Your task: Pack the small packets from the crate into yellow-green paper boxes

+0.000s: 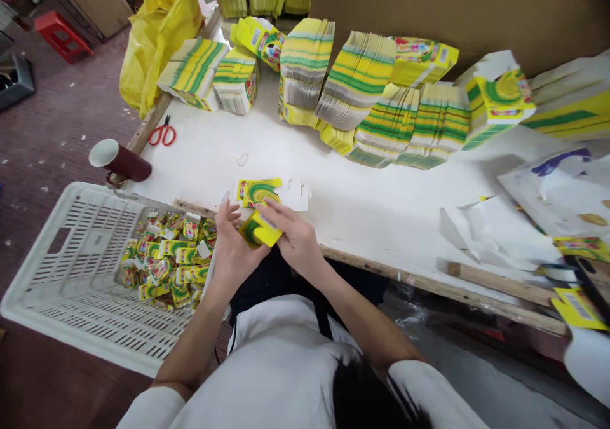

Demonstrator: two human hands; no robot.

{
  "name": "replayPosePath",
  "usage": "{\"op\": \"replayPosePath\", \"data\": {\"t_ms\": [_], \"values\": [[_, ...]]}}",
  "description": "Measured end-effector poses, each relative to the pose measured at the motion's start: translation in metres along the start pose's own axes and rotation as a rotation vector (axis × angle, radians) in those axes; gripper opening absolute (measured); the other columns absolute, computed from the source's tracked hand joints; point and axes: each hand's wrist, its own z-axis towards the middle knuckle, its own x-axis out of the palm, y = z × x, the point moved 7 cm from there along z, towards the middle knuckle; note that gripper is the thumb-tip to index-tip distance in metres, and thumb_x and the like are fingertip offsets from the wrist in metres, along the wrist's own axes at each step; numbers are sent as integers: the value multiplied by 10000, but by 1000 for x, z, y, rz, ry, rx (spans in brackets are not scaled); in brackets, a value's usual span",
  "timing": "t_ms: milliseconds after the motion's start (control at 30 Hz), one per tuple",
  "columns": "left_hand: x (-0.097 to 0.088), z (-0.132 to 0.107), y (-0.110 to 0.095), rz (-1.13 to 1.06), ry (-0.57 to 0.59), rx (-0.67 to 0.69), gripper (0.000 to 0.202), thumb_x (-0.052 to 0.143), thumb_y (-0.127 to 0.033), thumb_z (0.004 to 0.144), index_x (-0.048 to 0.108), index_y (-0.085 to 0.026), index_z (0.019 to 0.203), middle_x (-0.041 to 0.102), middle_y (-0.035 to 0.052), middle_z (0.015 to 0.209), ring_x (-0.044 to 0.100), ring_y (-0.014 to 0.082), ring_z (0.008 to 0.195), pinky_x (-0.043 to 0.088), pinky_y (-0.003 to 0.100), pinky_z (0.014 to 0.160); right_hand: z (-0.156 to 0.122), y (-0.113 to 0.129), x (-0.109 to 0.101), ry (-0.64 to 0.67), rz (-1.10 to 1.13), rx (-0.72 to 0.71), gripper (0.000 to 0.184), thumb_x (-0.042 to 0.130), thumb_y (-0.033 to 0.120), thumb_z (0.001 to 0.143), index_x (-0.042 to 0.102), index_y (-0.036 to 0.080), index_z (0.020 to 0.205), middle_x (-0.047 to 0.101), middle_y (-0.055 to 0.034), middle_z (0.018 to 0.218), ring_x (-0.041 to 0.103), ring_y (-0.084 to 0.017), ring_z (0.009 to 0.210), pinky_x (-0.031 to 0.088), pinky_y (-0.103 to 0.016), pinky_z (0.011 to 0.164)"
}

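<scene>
Stacks of printed yellow-green card (357, 79) line the far side of a white tabletop (200, 143) in the head view; a white crate (35, 270) holding small packs (185, 251) stands off its near left. Over the front edge, the small carton (264, 231) is between both hands, just in front of another carton (252, 192) with white flaps out. The right hand (300, 237) lays its fingers across the small carton and appears to grip it, thumb hidden. The left hand (234, 246) is half spread, fingers raised, thumb along the near edge. Working this one carton two-handed seems the step in hand; the next move likely calls for light, even pressure.
</scene>
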Motion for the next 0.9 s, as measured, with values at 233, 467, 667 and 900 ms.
{"op": "replayPosePath", "data": {"t_ms": [233,467,667,900], "values": [[-12,-2,20,-549,-1,-418,429,788,-415,780,657,-200,1126,727,33,979,697,171,873,564,272,781,2,-3,-13,49,-150,-80,494,608,275,960,546,291,1450,327,-95,1652,414,-287,1478,456,-454,1158],[-20,-1,22,-576,-86,-493,352,821,-364,751,709,-187,1033,716,3,844,663,115,718,540,213,688,-2,3,-19,229,-168,-142,325,718,214,878,737,257,1200,445,-109,1584,518,-279,1403,520,-428,1096],[-8,-1,15,-657,-41,-506,414,837,-357,734,684,-192,1081,741,10,824,692,136,695,567,236,672,-1,0,-23,67,-184,-100,324,710,193,880,738,253,1197,459,-129,1568,568,-275,1353,538,-429,1073],[-4,-2,19,-715,-83,-503,385,833,-327,748,674,-196,1073,738,-8,790,709,138,704,578,236,693,4,-7,-24,231,-174,-70,281,753,212,844,764,258,1121,506,-126,1509,617,-271,1279,555,-446,1042]]}}
